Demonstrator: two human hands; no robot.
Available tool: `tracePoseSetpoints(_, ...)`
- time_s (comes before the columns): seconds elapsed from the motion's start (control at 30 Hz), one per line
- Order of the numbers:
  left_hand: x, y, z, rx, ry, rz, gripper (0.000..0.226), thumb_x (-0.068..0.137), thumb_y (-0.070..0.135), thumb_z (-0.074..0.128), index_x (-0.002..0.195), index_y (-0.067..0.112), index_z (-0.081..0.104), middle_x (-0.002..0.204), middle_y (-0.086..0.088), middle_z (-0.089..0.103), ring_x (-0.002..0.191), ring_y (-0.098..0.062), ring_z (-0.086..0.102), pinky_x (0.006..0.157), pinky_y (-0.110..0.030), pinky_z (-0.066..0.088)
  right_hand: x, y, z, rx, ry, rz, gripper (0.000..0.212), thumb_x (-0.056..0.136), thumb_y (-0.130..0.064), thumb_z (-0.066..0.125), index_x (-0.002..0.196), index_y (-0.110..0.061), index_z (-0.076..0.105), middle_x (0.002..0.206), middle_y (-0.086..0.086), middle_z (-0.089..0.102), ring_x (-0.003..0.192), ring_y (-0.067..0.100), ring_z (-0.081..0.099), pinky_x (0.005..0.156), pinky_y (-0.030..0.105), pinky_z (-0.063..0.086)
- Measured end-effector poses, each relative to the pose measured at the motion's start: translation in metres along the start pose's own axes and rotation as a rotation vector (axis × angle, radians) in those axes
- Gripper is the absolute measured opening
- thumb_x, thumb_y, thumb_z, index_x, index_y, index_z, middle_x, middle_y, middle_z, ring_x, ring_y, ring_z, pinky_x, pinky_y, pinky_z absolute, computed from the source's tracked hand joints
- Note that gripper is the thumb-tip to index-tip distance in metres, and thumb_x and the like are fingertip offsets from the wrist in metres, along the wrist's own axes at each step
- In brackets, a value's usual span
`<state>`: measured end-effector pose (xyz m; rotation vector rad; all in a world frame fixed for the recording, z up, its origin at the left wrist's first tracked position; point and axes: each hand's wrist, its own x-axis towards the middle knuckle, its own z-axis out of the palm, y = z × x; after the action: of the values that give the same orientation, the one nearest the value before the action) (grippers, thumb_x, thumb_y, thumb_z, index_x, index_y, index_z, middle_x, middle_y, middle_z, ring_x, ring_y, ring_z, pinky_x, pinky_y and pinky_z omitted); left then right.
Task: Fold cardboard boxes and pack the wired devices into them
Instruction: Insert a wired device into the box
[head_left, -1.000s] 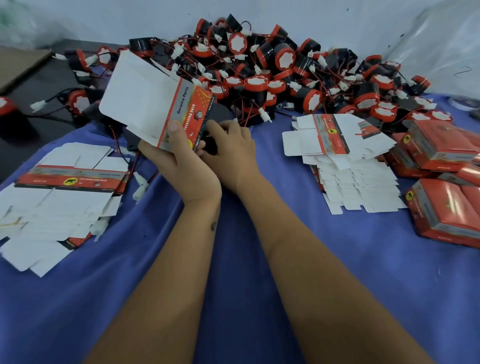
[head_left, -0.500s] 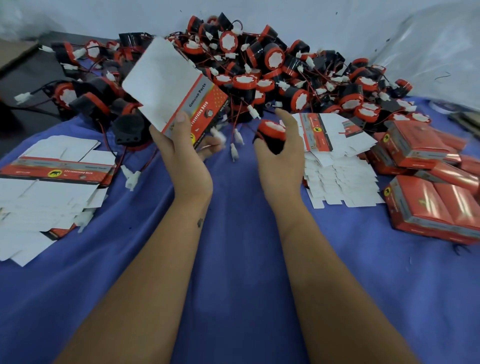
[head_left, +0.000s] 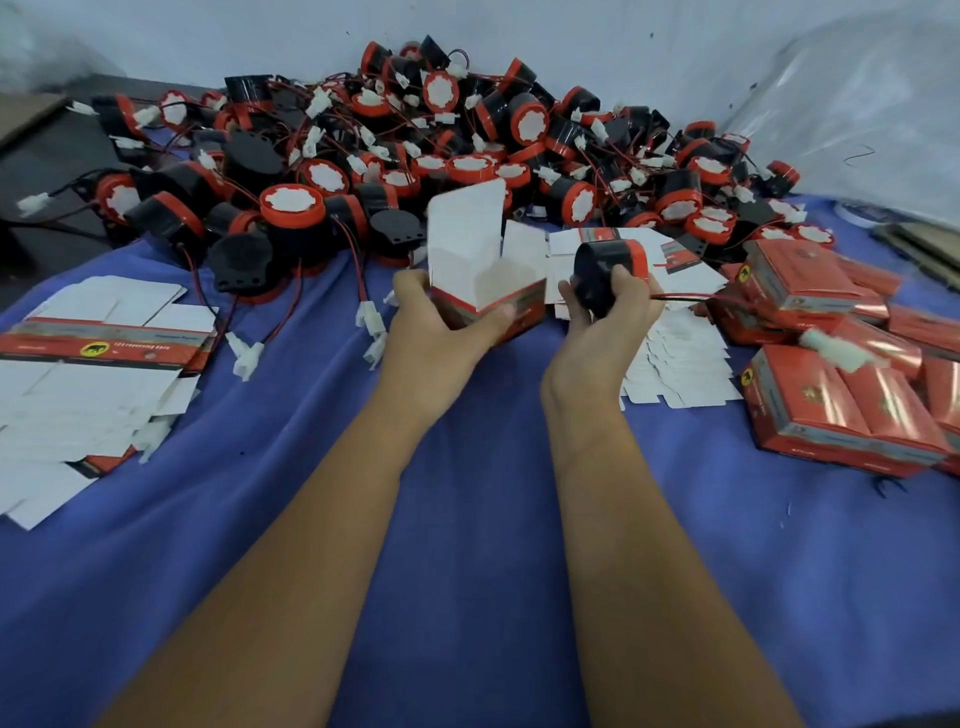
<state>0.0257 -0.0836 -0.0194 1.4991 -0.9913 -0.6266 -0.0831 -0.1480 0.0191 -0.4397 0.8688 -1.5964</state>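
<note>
Nearest the camera, my two forearms reach out over the blue-draped counter (head_left: 467, 545). My left hand (head_left: 441, 322) grips a half-erected cardboard box (head_left: 483, 265) low on its red printed base, thumb on one face and fingers (head_left: 501, 314) curled around the corner, white flaps standing open on top. Thin card like this looks light and quick to crease, so I judge the folded corners the safest hold. Just beside it, my right hand (head_left: 597, 322) grasps a wired device (head_left: 610, 270), fingers (head_left: 621, 275) wrapped round its black barrel below the red rim; it looks rigid, smooth and heavier than the box, best taken around the body, not by its lead. Its red-and-black wire (head_left: 691, 297) trails rightward toward a white connector (head_left: 836, 353) over the packed boxes (head_left: 831, 415). Flat box blanks (head_left: 88, 395) lie left, more blanks (head_left: 680, 358) beyond my right hand. Farthest off, the heap of devices (head_left: 415, 156) banks against the wall.
</note>
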Motion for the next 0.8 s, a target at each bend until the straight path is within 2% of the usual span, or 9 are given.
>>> tracePoseSetpoints(0.07, -0.002, 0.0, -0.001, 0.163, 0.049, 0.04, 0.067, 0.073, 0.051, 0.081, 0.112, 0.027, 0.033, 0.093, 0.022, 0.054, 0.079, 0.02, 0.053, 0.055, -0.008, 0.042, -0.017, 0.004, -0.006, -0.021, -0.044, -0.162, 0.017, 0.09, 0.003, 0.05, 0.098, -0.011, 0.05, 0.091, 0.002, 0.058, 0.077, 0.011, 0.057, 0.079, 0.029, 0.053)
tracePoseSetpoints(0.2, 0.0, -0.003, -0.005, 0.326, 0.124, 0.111, 0.063, 0.074, 0.047, 0.081, 0.111, 0.023, 0.036, 0.104, 0.007, 0.057, 0.091, -0.013, 0.057, 0.06, -0.022, 0.044, -0.023, 0.019, -0.01, -0.239, -0.256, -0.361, 0.033, 0.08, -0.002, 0.059, 0.11, -0.013, 0.049, 0.095, -0.001, 0.056, 0.077, -0.002, 0.057, 0.07, 0.012, 0.047)
tracePoseSetpoints(0.33, 0.006, -0.002, -0.013, 0.259, 0.054, 0.114, 0.061, 0.07, 0.041, 0.083, 0.119, 0.021, 0.052, 0.115, 0.002, 0.062, 0.11, -0.02, 0.057, 0.086, -0.037, 0.05, -0.035, 0.026, -0.009, -0.517, -0.454, -0.497, 0.046, 0.076, 0.003, 0.064, 0.113, -0.02, 0.05, 0.114, -0.004, 0.055, 0.11, 0.014, 0.055, 0.092, 0.024, 0.048)
tracePoseSetpoints(0.4, 0.008, -0.001, -0.019, 0.193, -0.026, 0.116, 0.056, 0.072, 0.031, 0.084, 0.12, 0.026, 0.056, 0.118, 0.004, 0.063, 0.108, -0.012, 0.057, 0.093, -0.03, 0.05, -0.033, 0.025, -0.01, -0.701, -0.533, -0.569, 0.047, 0.072, -0.004, 0.067, 0.115, -0.018, 0.053, 0.119, 0.004, 0.056, 0.117, 0.021, 0.05, 0.097, 0.022, 0.044)
tracePoseSetpoints(0.47, 0.009, -0.001, -0.024, 0.153, -0.089, 0.099, 0.055, 0.076, 0.022, 0.082, 0.125, 0.028, 0.057, 0.122, 0.004, 0.062, 0.104, -0.006, 0.057, 0.085, -0.009, 0.045, -0.03, 0.021, -0.011, -0.843, -0.593, -0.605, 0.049, 0.071, -0.009, 0.066, 0.118, -0.015, 0.056, 0.121, 0.011, 0.053, 0.115, 0.018, 0.045, 0.09, 0.008, 0.038)
tracePoseSetpoints(0.5, 0.01, -0.001, -0.026, 0.149, -0.104, 0.092, 0.056, 0.077, 0.021, 0.081, 0.128, 0.027, 0.057, 0.123, 0.004, 0.062, 0.103, -0.005, 0.057, 0.081, -0.003, 0.042, -0.028, 0.02, -0.011, -0.877, -0.619, -0.641, 0.049, 0.071, -0.007, 0.066, 0.118, -0.013, 0.056, 0.121, 0.012, 0.053, 0.112, 0.015, 0.045, 0.087, 0.004, 0.035)
tracePoseSetpoints(0.63, 0.012, 0.0, -0.033, 0.149, -0.17, 0.104, 0.057, 0.081, 0.017, 0.079, 0.131, 0.032, 0.056, 0.126, 0.004, 0.061, 0.107, -0.003, 0.056, 0.082, -0.003, 0.04, -0.02, 0.01, -0.013, -0.878, -0.693, -0.691, 0.047, 0.074, 0.012, 0.066, 0.117, -0.004, 0.055, 0.133, 0.005, 0.049, 0.116, 0.022, 0.057, 0.091, 0.012, 0.044)
tracePoseSetpoints(0.73, 0.012, 0.001, -0.036, 0.141, -0.195, 0.094, 0.057, 0.083, 0.013, 0.076, 0.128, 0.039, 0.052, 0.126, 0.007, 0.059, 0.101, 0.007, 0.053, 0.075, 0.004, 0.038, -0.015, 0.007, -0.014, -0.916, -0.604, -0.702, 0.033, 0.075, 0.009, 0.073, 0.102, -0.005, 0.063, 0.124, 0.003, 0.053, 0.114, 0.017, 0.057, 0.096, 0.017, 0.046)
tracePoseSetpoints(0.8, 0.012, 0.001, -0.036, 0.139, -0.202, 0.095, 0.058, 0.084, 0.012, 0.075, 0.131, 0.036, 0.052, 0.126, 0.006, 0.06, 0.103, 0.003, 0.055, 0.078, 0.0, 0.04, -0.011, 0.006, -0.016, -0.996, -0.524, -0.814, 0.024, 0.072, 0.0, 0.08, 0.093, -0.003, 0.069, 0.126, 0.01, 0.054, 0.119, 0.019, 0.052, 0.099, 0.014, 0.039)
